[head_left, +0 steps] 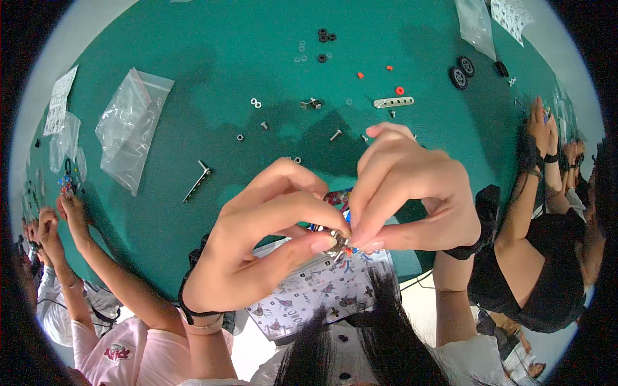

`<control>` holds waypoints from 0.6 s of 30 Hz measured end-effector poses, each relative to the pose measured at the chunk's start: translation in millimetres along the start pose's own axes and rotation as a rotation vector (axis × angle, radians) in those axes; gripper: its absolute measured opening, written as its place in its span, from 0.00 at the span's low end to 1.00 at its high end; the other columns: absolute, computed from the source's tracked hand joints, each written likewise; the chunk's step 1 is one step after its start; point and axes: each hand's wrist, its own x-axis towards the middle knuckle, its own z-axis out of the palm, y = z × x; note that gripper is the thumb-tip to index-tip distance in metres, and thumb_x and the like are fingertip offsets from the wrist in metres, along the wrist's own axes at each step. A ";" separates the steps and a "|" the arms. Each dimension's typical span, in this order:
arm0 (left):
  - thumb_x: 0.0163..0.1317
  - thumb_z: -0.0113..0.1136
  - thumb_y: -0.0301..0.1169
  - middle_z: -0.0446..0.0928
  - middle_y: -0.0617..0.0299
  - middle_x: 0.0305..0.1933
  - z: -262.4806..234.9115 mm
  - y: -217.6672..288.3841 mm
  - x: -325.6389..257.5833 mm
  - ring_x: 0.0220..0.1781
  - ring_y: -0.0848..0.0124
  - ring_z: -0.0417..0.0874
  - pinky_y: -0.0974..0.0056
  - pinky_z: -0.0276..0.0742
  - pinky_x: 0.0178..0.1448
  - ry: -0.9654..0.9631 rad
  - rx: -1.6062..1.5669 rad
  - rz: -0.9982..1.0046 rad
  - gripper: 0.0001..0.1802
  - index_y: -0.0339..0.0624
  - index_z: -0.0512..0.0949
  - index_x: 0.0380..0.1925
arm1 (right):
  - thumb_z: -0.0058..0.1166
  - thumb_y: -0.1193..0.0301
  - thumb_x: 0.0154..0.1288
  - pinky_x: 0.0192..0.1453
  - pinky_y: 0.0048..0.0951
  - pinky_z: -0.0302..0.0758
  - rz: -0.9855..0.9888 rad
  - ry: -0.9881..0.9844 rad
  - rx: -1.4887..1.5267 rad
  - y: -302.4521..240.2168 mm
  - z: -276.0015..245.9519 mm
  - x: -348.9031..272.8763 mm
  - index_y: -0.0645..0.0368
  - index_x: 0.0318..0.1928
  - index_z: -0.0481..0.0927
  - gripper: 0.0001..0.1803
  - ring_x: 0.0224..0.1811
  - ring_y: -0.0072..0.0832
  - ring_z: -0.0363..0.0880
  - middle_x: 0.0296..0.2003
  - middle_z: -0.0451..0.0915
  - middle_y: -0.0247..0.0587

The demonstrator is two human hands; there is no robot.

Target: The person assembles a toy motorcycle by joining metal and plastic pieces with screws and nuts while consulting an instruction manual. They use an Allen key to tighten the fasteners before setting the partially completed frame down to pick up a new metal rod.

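A green table (225,38) fills most of the view, its edges bent by the lens. Over its near side are the person's two hands: the left hand (264,235) is curled, thumb and forefinger pinching a small assembly (336,243), and the right hand (412,186) closes its fingertips on the assembly's right side. Beneath them lies a printed sheet (290,302), partly covered by the hands and by strands of dark hair (302,354). A clear plastic bag (132,128) lies flat to the left. The assembly is held above the far part of the sheet; its visible parts run roughly near to far, though its full long axis is hidden and which end is its front cannot be told. It shows silvery metal at the near end, specks of orange, blue beside the right fingertips and a dark red patterned patch farther off; the fingers hide the rest. Beyond the right hand lie a perforated metal strip (402,101), two black wheels (458,78), a red ring (400,91) and, nearer the middle, a loose screw (335,135).
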 end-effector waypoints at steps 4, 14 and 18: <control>0.57 0.62 0.34 0.70 0.54 0.40 -1.1 -1.8 0.7 0.43 0.67 0.74 0.69 0.70 0.45 0.018 0.039 0.009 0.11 0.36 0.81 0.34 | 0.71 0.71 0.43 0.59 0.38 0.55 0.034 0.013 -0.010 0.3 3.4 1.6 0.47 0.26 0.84 0.08 0.34 0.23 0.75 0.30 0.82 0.27; 0.56 0.62 0.27 0.70 0.54 0.41 -1.8 -10.4 1.2 0.40 0.69 0.75 0.69 0.71 0.41 0.041 0.051 0.060 0.08 0.36 0.80 0.36 | 0.69 0.69 0.42 0.61 0.40 0.57 0.123 0.086 -0.168 -10.8 7.6 4.7 0.48 0.28 0.85 0.09 0.34 0.23 0.75 0.29 0.81 0.26; 0.55 0.61 0.20 0.71 0.54 0.40 -6.6 -8.4 5.0 0.38 0.69 0.76 0.68 0.72 0.39 -0.026 0.088 0.167 0.09 0.36 0.79 0.38 | 0.69 0.67 0.40 0.61 0.43 0.57 -0.014 0.099 -0.362 -11.4 7.9 2.5 0.47 0.29 0.87 0.10 0.33 0.26 0.74 0.27 0.81 0.26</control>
